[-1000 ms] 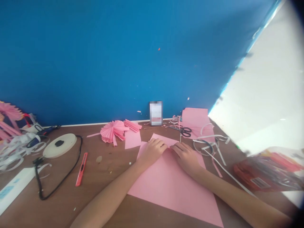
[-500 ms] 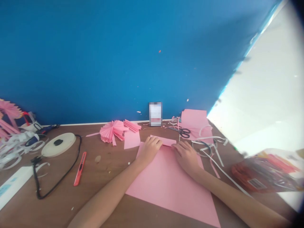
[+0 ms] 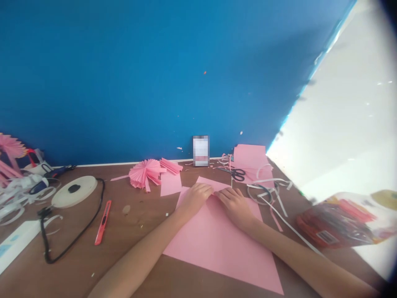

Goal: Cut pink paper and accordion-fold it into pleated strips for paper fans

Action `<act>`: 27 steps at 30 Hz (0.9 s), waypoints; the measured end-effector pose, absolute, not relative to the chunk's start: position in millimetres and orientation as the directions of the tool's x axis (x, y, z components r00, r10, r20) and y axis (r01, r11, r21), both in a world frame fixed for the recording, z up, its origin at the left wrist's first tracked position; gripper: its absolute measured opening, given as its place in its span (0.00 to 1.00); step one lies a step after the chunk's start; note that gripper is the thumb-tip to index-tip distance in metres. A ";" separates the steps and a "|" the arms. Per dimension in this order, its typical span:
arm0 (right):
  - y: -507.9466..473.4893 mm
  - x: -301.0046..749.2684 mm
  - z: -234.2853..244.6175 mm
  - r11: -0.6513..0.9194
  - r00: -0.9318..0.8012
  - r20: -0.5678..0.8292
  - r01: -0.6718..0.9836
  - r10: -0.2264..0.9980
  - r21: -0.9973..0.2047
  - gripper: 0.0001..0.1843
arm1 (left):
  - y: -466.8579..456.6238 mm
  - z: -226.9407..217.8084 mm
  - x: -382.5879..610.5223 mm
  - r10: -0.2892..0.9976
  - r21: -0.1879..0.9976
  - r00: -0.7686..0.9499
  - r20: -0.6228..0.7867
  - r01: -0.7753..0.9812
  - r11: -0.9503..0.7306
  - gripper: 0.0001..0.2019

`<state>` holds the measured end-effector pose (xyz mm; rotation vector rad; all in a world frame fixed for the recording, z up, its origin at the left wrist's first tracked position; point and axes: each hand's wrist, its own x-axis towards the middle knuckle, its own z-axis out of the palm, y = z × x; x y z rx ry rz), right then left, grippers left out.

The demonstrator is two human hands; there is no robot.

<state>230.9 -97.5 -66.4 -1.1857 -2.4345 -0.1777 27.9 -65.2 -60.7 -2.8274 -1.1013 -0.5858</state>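
A large sheet of pink paper (image 3: 217, 248) lies on the brown table under both hands, its far edge folded over in a narrow strip. My left hand (image 3: 198, 196) is on the left part of that fold, fingers bent and closed on the paper. Close beside it, my right hand (image 3: 235, 205) has its fingers curled on the same fold. Both sets of fingertips nearly meet at the middle of the strip, and the hands partly hide it.
Left of the sheet lie a red utility knife (image 3: 103, 222), a white roll (image 3: 74, 191) and a black cord (image 3: 70, 248). Behind are a pleated pink paper fan (image 3: 145, 174), a phone (image 3: 201, 151) and scissors (image 3: 237, 174). White strips and a plastic-wrapped package (image 3: 338, 221) are at right.
My right hand has slid left along the folded edge, closer to my left hand. The whole view has shifted slightly.
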 end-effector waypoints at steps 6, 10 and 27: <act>-96.1 234.3 -64.0 0.505 -0.376 0.463 0.842 0.802 -0.190 0.26 | -70.1 -55.3 30.7 0.689 -0.019 0.626 0.366 0.745 -0.667 0.15; -92.7 235.8 -68.3 0.472 -0.306 0.493 0.844 0.815 -0.256 0.26 | -71.4 -56.2 30.3 0.701 0.031 0.594 0.395 0.754 -0.657 0.13; -94.4 234.9 -67.8 0.545 -0.423 0.478 0.825 0.770 -0.149 0.28 | -71.4 -50.2 27.9 0.701 0.258 0.624 0.346 0.655 -0.710 0.18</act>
